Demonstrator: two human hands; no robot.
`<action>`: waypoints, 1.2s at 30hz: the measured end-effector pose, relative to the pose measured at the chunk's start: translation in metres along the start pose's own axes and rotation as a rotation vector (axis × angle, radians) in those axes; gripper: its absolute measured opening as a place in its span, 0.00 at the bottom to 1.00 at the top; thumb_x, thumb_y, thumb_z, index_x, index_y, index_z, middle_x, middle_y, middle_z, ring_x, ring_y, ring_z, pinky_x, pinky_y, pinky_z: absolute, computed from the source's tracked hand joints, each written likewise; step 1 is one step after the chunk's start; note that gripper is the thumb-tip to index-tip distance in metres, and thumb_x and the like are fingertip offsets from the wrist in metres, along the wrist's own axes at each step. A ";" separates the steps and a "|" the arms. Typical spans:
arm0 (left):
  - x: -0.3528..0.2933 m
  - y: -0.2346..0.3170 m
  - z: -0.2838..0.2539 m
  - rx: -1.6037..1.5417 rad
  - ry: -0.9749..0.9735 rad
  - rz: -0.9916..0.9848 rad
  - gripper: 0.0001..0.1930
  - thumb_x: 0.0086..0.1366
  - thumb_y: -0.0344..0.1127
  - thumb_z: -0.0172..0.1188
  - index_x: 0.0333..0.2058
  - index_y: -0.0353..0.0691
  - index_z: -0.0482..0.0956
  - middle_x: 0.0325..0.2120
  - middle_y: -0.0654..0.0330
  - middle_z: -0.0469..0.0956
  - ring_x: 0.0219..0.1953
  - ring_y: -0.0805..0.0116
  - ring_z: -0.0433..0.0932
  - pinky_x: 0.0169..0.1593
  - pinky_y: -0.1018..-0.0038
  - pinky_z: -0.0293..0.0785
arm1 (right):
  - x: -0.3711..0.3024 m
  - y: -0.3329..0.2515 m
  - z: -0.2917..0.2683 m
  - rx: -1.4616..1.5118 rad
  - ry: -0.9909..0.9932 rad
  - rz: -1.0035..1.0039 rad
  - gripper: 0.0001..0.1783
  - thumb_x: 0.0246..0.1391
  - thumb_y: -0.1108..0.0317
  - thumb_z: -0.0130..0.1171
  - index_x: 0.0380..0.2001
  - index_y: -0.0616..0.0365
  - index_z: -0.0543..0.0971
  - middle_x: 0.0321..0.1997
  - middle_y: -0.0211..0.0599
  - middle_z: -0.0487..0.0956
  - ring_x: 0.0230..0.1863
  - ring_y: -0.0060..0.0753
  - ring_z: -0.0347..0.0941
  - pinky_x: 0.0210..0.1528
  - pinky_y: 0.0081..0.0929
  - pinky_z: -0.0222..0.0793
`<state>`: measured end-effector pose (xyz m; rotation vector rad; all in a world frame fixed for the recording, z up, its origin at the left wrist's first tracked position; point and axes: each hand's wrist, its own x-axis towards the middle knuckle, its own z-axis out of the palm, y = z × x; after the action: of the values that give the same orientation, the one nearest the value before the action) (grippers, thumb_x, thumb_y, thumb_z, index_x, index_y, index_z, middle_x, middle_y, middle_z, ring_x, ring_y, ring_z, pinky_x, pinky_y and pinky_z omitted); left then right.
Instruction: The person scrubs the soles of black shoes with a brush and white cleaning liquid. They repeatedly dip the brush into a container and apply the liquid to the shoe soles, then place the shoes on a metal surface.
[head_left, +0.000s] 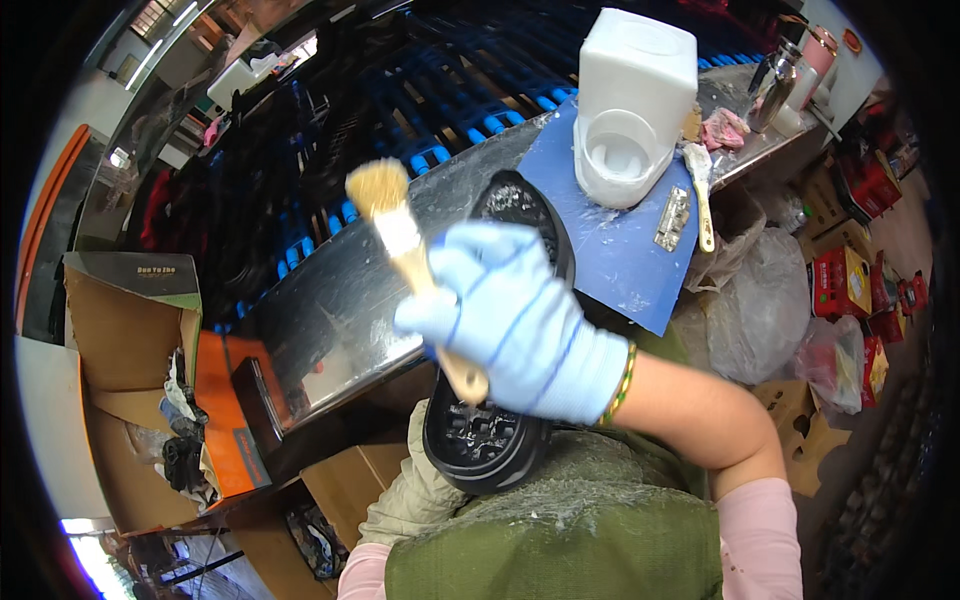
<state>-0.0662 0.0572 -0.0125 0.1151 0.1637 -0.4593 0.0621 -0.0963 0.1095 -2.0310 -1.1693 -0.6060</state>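
Observation:
My right hand (pixel 530 325), in a pale blue knit glove with darker lines, is closed round the wooden handle of a paintbrush (pixel 395 215). Its tan bristles point up and to the left, and some motion blur shows. Under that hand lies a black shoe sole (pixel 485 435), its hollow, gridded inside facing up with white smears. My left hand (pixel 415 500), in a beige covering, grips the sole's near left side; its fingers are mostly hidden. Beyond, a white plastic jug (pixel 640 80) with a cut-out mouth stands on a blue sheet (pixel 625 285), with whitish contents.
A second brush (pixel 703 195) and a small metal piece (pixel 672 218) lie right of the jug. Past the metal bench edge (pixel 350 350) runs a conveyor with blue rollers (pixel 495 125). A cardboard box (pixel 130 320) stands left; plastic bags (pixel 755 305) hang right.

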 end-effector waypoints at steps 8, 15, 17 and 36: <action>0.002 0.000 0.009 -0.060 -0.039 -0.006 0.45 0.71 0.64 0.52 0.73 0.37 0.53 0.68 0.36 0.61 0.64 0.42 0.71 0.60 0.45 0.74 | 0.009 0.144 -0.027 -0.628 0.099 0.023 0.18 0.46 0.70 0.67 0.42 0.41 0.80 0.36 0.35 0.72 0.44 0.44 0.71 0.46 0.41 0.68; 0.023 0.011 0.016 -0.126 -0.162 -0.047 0.46 0.70 0.65 0.53 0.73 0.36 0.54 0.67 0.32 0.61 0.63 0.39 0.72 0.58 0.42 0.76 | -0.028 0.126 -0.065 0.329 0.666 0.062 0.15 0.68 0.74 0.58 0.55 0.58 0.73 0.62 0.51 0.78 0.63 0.43 0.76 0.67 0.37 0.72; 0.031 0.014 0.023 -0.149 -0.185 -0.062 0.46 0.70 0.65 0.54 0.73 0.36 0.54 0.67 0.31 0.61 0.63 0.38 0.73 0.57 0.42 0.77 | -0.029 0.104 -0.082 0.402 0.580 0.278 0.17 0.73 0.65 0.54 0.59 0.61 0.72 0.63 0.51 0.77 0.61 0.42 0.77 0.65 0.37 0.72; 0.020 -0.017 0.019 -0.015 0.074 0.080 0.46 0.66 0.72 0.51 0.69 0.38 0.65 0.58 0.42 0.76 0.51 0.40 0.81 0.51 0.43 0.81 | -0.065 0.012 -0.058 1.370 0.484 0.885 0.24 0.69 0.53 0.58 0.52 0.65 0.75 0.42 0.53 0.85 0.34 0.32 0.85 0.30 0.18 0.82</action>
<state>-0.0533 0.0304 0.0011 0.1231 0.2340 -0.3739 0.0389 -0.1805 0.0981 -0.8931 -0.1188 0.1850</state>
